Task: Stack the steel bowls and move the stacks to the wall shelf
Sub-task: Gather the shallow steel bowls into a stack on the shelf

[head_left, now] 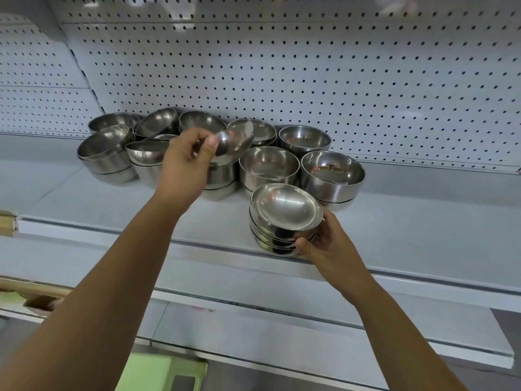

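Observation:
Several short stacks of steel bowls (331, 176) stand in a cluster on the white wall shelf (408, 235), against its pegboard back. My left hand (187, 160) is raised over the middle of the cluster and grips a single tilted steel bowl (235, 142) by its rim. My right hand (328, 244) holds a small stack of nested bowls (284, 218) from below and the side, just above the shelf's front part. The stack leans toward me. The bowls at the left of the cluster sit crooked in their stacks.
A white pegboard wall (338, 80) backs the shelf. A lower white shelf edge (310, 328) runs under my arms. A green stool (166, 373) stands below, and a wooden strip (31, 289) shows at the left edge.

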`<state>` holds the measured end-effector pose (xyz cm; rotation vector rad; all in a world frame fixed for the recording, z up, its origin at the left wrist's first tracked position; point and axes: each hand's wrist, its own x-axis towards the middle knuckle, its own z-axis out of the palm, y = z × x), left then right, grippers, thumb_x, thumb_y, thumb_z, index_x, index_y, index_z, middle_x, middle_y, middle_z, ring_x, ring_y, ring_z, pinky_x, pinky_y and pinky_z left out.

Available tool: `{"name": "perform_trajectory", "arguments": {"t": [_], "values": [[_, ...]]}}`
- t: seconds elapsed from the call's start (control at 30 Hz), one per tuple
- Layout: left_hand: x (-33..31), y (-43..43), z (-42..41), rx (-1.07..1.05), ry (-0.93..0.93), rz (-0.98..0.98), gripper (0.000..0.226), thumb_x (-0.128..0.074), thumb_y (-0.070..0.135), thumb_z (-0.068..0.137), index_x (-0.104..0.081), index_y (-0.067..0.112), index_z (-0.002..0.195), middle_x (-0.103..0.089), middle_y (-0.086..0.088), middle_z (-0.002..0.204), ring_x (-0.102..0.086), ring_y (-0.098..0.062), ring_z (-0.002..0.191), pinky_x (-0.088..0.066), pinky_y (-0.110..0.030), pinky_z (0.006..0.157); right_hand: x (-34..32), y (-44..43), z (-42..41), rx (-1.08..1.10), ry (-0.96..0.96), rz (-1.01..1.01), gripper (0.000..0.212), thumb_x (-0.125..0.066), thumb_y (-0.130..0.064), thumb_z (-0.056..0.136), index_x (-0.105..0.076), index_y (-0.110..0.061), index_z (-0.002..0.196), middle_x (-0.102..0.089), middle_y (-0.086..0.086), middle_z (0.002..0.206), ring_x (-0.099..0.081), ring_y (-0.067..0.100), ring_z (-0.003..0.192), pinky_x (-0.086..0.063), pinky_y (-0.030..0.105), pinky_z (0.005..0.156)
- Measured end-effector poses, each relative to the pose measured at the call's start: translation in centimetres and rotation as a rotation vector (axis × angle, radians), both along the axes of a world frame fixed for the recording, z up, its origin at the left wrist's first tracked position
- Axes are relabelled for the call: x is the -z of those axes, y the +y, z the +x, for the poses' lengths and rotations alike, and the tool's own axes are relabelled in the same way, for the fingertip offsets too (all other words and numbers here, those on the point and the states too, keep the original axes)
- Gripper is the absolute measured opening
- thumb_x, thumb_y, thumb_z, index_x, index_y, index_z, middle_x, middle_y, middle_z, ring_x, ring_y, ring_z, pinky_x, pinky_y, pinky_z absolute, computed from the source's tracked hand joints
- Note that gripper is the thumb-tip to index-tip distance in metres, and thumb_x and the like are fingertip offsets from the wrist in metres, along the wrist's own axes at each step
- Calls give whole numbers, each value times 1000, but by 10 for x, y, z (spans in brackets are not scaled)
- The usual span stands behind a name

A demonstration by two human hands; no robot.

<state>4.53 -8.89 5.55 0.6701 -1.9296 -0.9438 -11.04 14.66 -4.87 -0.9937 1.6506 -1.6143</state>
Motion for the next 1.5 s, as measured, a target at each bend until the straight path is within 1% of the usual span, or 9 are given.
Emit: {"name": "perform_trajectory", "arguments": {"t": [0.13,0.3,0.4,0.5,0.7,0.97,1.13,1.3,1.5], "values": [[13,38,3,46,-23,-170,10,-59,40,97,-63,37,89,-59,3,123,-55,-26,121,-48,-39,101,-1,1,1,0,9,-5,84,-83,-35,77,-42,-33,151,-62,-16,140,-59,2,129,-50,30,110],[26,84,3,220,-94,-115,14,-69,23,96,-67,35,89,-40,4,153,-36,-12,147,-35,-16,112,-2,4,2,-30,26,-25,92,-80,-36,83,-27,-36,159,-61,-6,144,-58,6,133,-49,37,112],[36,91,7,261,-138,-101,3,-70,27,93,-71,24,91,-37,12,155,-34,4,143,-31,-8,111,-5,5,4,-45,43,-43,89,-76,-32,87,-25,-36,160,-61,-7,143,-58,2,130,-53,26,104],[45,96,9,247,-129,-122,6,-71,22,93,-74,19,96,-39,12,155,-38,-3,144,-34,-17,114,-5,4,6,-33,66,-40,82,-73,-32,90,-27,-35,159,-60,-6,144,-58,0,130,-51,18,102],[53,93,12,269,-56,-70,7,-72,24,94,-73,21,101,-42,6,153,-40,-7,144,-43,-46,115,-5,0,7,-24,76,-12,90,-76,-49,86,-25,-39,158,-56,-5,149,-54,7,137,-46,40,115],[52,91,38,179,45,97,56,-74,29,86,-50,30,136,-52,8,145,-49,-2,137,-48,-34,112,-4,-18,28,-2,135,29,104,-84,-63,72,-28,-39,156,-60,-2,145,-57,9,134,-46,42,115],[55,71,67,69,41,97,48,-72,17,94,-53,21,138,-61,7,137,-57,-7,130,-53,-28,103,-1,-44,51,-3,160,42,112,-82,-75,64,-26,-42,155,-59,-3,146,-57,12,134,-47,45,114],[51,28,96,-222,73,46,25,-68,23,98,-64,19,122,-67,13,119,-61,3,113,-55,-18,89,1,-72,77,51,163,10,102,-80,-64,68,-29,-40,152,-61,-11,136,-59,7,128,-48,35,112],[39,-47,114,-356,25,22,31,-70,31,96,-61,25,125,-57,12,122,-56,-6,113,-50,-24,98,2,-93,99,139,129,-29,103,-80,-53,68,-25,-38,154,-53,-28,126,-50,-17,117,-41,-3,87]]}}
